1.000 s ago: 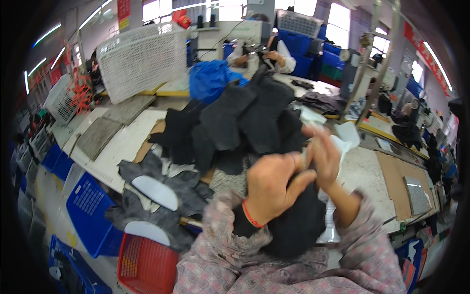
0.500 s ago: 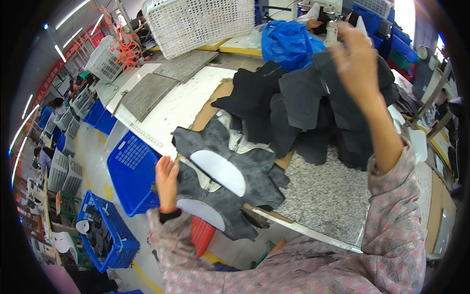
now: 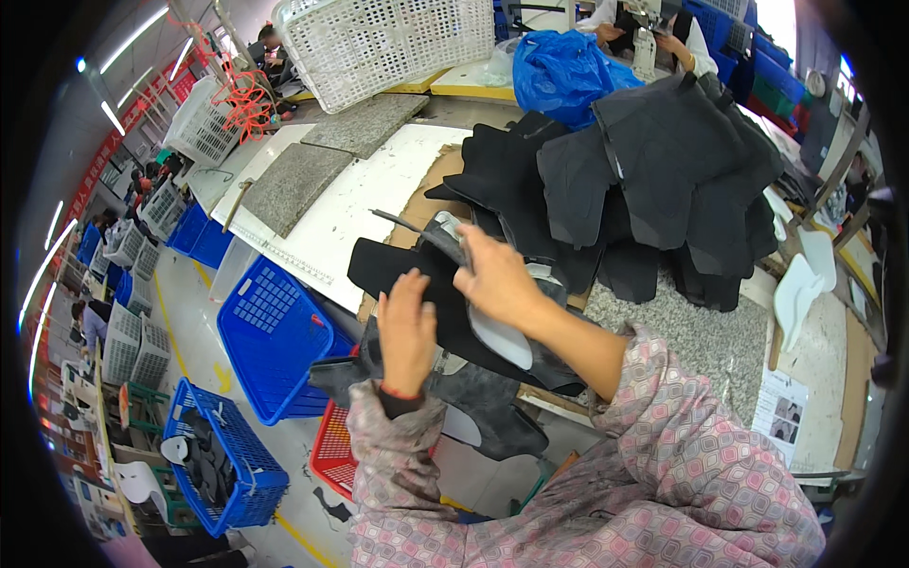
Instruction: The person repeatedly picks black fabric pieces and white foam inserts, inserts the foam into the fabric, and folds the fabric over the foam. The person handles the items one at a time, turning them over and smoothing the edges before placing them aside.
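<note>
My right hand (image 3: 504, 279) pinches the edge of a black cut material piece (image 3: 383, 267), which is partly folded up under the fingers. My left hand (image 3: 408, 327) rests on the same piece near its left side, fingers stretched out. Below it lie dark grey cut pieces (image 3: 488, 402) bearing white half-moon patches; one white patch (image 3: 502, 339) shows beside my right wrist. These grey pieces overhang the near table edge. To the right, a heap of black cut pieces (image 3: 653, 151) spreads over a speckled stone slab (image 3: 653, 331).
Blue baskets (image 3: 275, 331) and a red basket (image 3: 333, 452) stand on the floor at left. Grey slabs (image 3: 294, 185) and a white crate (image 3: 388, 47) lie farther back. A blue plastic bag (image 3: 563, 76) sits behind the heap. Another person's hands (image 3: 674, 47) work at a sewing machine.
My right hand has come from the heap down to the grey pieces, where a black piece now covers part of them. My left hand has moved right onto it.
</note>
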`<state>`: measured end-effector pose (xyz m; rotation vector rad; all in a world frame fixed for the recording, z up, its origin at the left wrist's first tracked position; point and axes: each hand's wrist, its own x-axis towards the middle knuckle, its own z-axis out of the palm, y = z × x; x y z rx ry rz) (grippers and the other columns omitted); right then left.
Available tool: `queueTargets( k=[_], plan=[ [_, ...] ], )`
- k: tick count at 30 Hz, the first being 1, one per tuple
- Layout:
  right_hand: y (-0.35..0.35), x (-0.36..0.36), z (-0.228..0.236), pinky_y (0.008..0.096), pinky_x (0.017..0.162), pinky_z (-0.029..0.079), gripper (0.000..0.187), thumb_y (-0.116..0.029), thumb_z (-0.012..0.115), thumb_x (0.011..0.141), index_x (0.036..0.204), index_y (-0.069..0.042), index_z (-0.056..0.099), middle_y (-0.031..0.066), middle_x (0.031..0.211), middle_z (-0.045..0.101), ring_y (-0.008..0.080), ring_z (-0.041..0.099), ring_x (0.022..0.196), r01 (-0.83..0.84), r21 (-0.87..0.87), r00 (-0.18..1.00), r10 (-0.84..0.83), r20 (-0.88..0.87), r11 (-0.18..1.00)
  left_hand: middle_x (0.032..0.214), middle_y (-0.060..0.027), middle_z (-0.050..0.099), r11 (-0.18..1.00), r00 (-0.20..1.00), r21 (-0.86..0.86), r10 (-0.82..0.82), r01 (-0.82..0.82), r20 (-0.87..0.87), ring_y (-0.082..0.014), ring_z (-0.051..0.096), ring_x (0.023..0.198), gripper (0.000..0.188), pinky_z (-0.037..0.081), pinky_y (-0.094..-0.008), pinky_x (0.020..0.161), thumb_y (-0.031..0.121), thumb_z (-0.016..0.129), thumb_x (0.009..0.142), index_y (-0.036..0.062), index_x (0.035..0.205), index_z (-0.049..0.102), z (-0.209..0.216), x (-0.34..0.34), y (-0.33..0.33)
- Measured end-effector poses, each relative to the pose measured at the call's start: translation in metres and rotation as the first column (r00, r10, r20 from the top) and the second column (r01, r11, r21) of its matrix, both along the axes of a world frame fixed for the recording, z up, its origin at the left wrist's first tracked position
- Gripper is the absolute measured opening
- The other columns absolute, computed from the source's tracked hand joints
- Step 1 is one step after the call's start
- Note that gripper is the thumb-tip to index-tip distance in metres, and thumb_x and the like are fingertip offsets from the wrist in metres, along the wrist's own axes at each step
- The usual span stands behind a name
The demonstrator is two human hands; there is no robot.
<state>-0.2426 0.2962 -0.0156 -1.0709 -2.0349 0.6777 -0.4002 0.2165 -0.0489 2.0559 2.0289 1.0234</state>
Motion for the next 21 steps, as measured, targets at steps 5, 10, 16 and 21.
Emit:
queueTargets(
  k=[5,10,16,21],
  plan=[
    [0.029,0.057,0.037,0.0324,0.061,0.052,0.046,-0.003,0.054,0.078,0.124,0.001,0.052,0.0148,0.096,0.063,0.0181,0.062,0.072,-0.079,-0.307,0.925,-0.044,-0.377,0.949,0.140,-0.0053,0.046,0.966,0.943,0.255,0.116,-0.034,-0.313,-0.0267,0.037,0.134,0.042,0.018,-0.0557,0.111,0.004,0.058,0.081,0.0094,0.123,0.054,-0.023,0.018,0.030],
    [0.035,0.082,0.047,0.0283,0.056,0.050,0.044,-0.001,0.051,0.079,0.123,0.001,0.052,0.0071,0.082,0.056,0.0134,0.057,0.068,-0.068,-0.209,0.931,-0.013,-0.366,0.976,0.139,-0.0096,0.047,0.915,0.995,0.404,0.049,-0.011,-0.085,-0.0288,0.037,0.134,0.045,0.021,-0.0507,0.111,0.001,0.060,0.075,0.0060,0.119,0.055,-0.005,0.023,0.040],
    [0.023,0.070,0.045,0.0312,0.059,0.050,0.040,-0.003,0.051,0.079,0.120,0.001,0.050,0.0096,0.081,0.058,0.0156,0.060,0.065,-0.041,-0.239,0.938,-0.046,-0.344,0.970,0.120,-0.0198,0.054,0.825,0.865,0.434,0.127,-0.364,0.485,-0.0330,0.054,0.109,0.060,0.043,-0.0389,0.093,0.003,0.068,0.076,0.0013,0.132,0.044,0.025,0.014,0.047],
    [0.015,0.059,0.038,0.0371,0.074,0.050,0.040,-0.005,0.051,0.078,0.117,0.003,0.048,0.0180,0.087,0.063,0.0286,0.064,0.079,-0.018,-0.168,0.964,-0.027,-0.263,0.986,0.091,-0.0093,0.065,0.724,0.919,0.566,0.310,-0.394,0.242,-0.0278,0.060,0.088,0.033,0.048,-0.0368,0.078,0.003,0.069,0.077,0.0055,0.110,0.065,0.036,0.026,0.046]
  ],
)
